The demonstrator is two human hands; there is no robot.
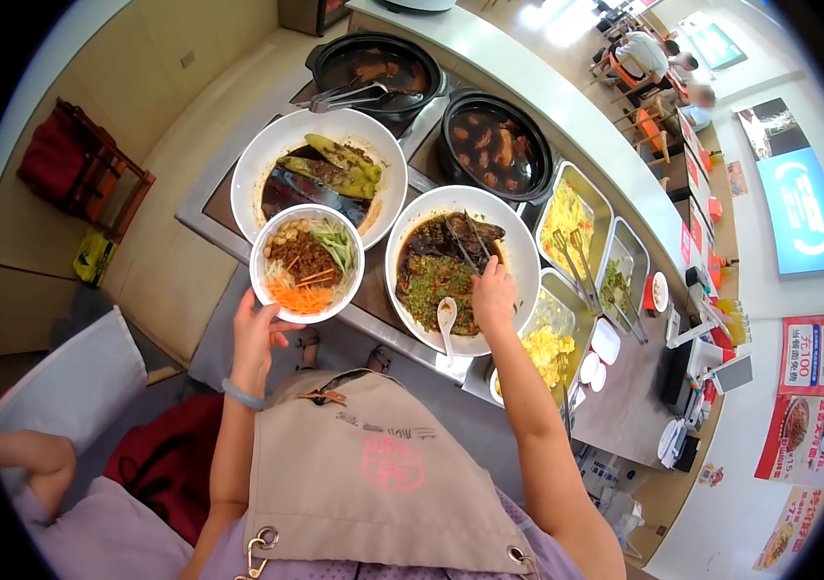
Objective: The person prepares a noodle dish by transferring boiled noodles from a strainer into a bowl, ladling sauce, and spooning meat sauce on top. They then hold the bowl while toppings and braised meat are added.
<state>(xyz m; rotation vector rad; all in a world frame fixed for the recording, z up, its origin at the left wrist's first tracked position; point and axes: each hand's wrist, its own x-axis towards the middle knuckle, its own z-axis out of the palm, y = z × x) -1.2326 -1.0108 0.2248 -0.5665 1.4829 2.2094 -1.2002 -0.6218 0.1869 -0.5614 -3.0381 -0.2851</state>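
Observation:
My left hand [259,333] is closed on the rim of a white bowl [356,280] with brown minced meat, shredded carrot, sliced cucumber and peanuts in it. In my right hand [494,293] is a pair of metal tongs [463,246], its tips down in a large white dish [523,246]. Dark brown pieces in sauce and a heap of chopped green and red chili lie in that dish. A white spoon [447,319] leans on the dish's near side. Left of it, another large white dish [249,179] holds long green peppers in dark sauce, partly behind my bowl.
Two black pots [373,72] [494,145] of braised food stand at the back, tongs [349,97] resting on one. Metal trays [578,224] of shredded yellow food, greens and egg line the right. A person's arm [40,464] is at lower left. Diners sit far off.

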